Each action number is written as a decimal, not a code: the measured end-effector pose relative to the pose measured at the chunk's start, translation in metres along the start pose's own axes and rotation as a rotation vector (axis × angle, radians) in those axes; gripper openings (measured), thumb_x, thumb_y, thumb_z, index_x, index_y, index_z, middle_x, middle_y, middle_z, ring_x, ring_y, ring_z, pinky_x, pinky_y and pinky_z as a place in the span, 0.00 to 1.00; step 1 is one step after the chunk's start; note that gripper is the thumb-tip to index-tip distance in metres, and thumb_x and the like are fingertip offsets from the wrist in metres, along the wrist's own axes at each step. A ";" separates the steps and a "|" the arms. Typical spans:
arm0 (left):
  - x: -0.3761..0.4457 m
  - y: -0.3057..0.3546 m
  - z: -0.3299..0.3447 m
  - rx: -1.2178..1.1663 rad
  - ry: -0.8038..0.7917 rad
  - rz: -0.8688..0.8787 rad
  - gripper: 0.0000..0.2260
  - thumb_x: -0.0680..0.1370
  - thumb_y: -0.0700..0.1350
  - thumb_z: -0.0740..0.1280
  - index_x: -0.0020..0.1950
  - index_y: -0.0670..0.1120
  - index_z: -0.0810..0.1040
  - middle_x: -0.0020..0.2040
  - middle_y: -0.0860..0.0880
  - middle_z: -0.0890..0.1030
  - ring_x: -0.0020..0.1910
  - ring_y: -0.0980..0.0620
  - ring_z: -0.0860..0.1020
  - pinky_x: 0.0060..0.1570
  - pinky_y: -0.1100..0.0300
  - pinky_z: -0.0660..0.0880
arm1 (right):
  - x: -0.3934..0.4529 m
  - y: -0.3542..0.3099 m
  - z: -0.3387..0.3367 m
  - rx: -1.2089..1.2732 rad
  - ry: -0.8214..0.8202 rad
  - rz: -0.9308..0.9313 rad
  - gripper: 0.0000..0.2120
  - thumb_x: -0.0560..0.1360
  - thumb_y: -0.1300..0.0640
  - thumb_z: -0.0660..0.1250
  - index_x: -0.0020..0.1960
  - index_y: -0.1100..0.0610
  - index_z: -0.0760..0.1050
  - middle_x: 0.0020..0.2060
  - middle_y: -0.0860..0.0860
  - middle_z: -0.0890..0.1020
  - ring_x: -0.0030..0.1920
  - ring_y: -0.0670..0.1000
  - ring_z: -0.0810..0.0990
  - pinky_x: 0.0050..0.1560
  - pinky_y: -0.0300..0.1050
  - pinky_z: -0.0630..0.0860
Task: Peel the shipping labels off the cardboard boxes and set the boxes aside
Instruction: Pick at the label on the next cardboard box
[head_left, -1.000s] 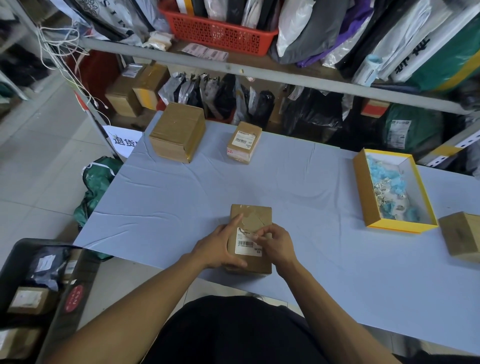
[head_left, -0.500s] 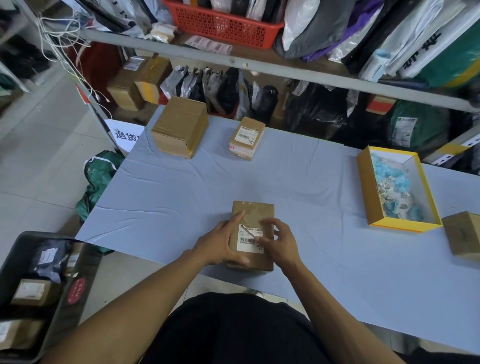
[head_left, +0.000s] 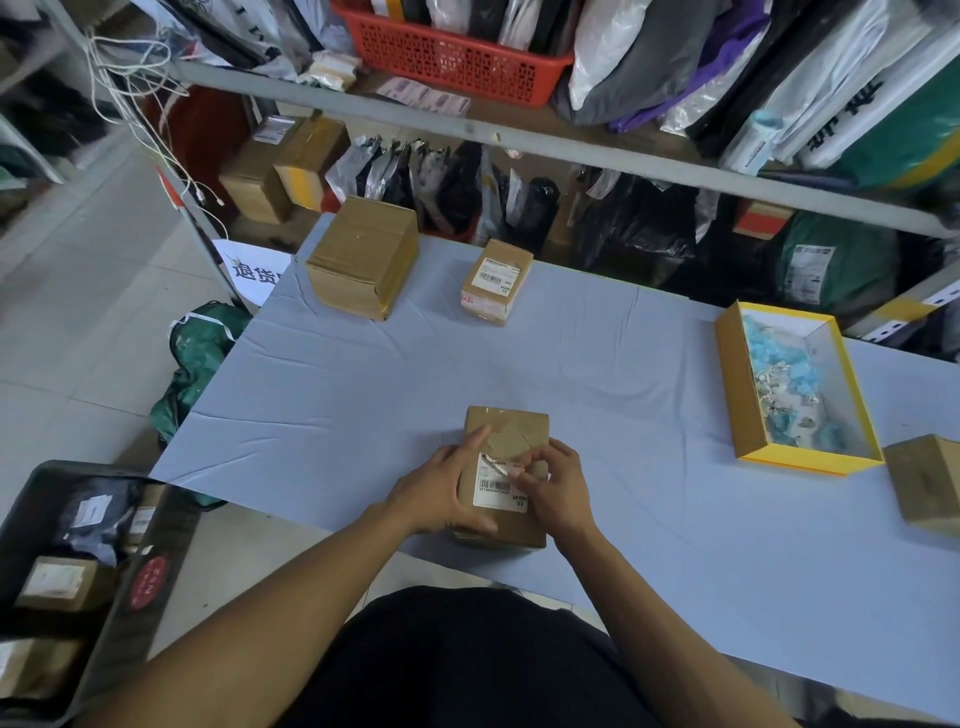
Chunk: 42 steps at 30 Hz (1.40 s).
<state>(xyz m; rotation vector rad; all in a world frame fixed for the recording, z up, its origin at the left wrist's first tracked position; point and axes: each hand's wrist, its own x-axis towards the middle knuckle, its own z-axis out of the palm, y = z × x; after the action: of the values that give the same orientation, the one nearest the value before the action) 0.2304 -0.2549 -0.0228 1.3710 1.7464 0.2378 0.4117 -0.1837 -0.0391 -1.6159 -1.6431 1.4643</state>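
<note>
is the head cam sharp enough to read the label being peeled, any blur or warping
Head view: the label on the near box shows a barcode and "MX", but the small print is too soft to read. Wide-angle warping bows the shelf rail. Lighting is dim and even, no glare on the blue table.

The cardboard box (head_left: 506, 467) under the hands is matt brown card with a patch of shiny clear tape on top and a white paper label (head_left: 500, 486), smooth and printed, while the table (head_left: 363, 395) wears a pale blue cloth, matt and creased in fine lines. Farther back, the larger box (head_left: 363, 257) is the same dull card, the basket (head_left: 457, 57) is red perforated plastic, and the parcel bags (head_left: 639, 47) on the shelf look like slick plastic film. The yellow tray (head_left: 727, 384) has smooth card walls.
</note>
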 end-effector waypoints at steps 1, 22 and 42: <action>0.000 0.000 0.000 -0.004 0.002 -0.003 0.56 0.59 0.66 0.77 0.72 0.74 0.38 0.75 0.52 0.62 0.66 0.47 0.72 0.60 0.48 0.75 | -0.001 0.000 0.000 -0.020 0.002 -0.019 0.10 0.69 0.58 0.76 0.48 0.53 0.79 0.62 0.50 0.71 0.64 0.50 0.72 0.55 0.42 0.74; -0.002 0.001 0.000 0.026 -0.003 -0.003 0.56 0.60 0.65 0.77 0.71 0.74 0.36 0.76 0.52 0.60 0.68 0.46 0.71 0.60 0.47 0.74 | -0.001 -0.005 0.005 -0.219 0.026 -0.171 0.11 0.71 0.55 0.75 0.36 0.46 0.74 0.67 0.43 0.68 0.52 0.51 0.78 0.50 0.47 0.75; 0.002 -0.001 -0.001 0.026 0.000 0.018 0.56 0.60 0.66 0.77 0.73 0.71 0.38 0.76 0.52 0.64 0.68 0.46 0.71 0.60 0.48 0.75 | -0.004 -0.021 -0.003 -0.177 -0.081 -0.057 0.12 0.72 0.59 0.73 0.35 0.56 0.72 0.75 0.48 0.64 0.43 0.34 0.76 0.35 0.29 0.71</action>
<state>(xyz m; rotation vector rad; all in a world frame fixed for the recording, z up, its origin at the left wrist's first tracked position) 0.2289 -0.2533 -0.0235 1.4058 1.7439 0.2255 0.4061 -0.1818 -0.0187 -1.6053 -1.8950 1.4073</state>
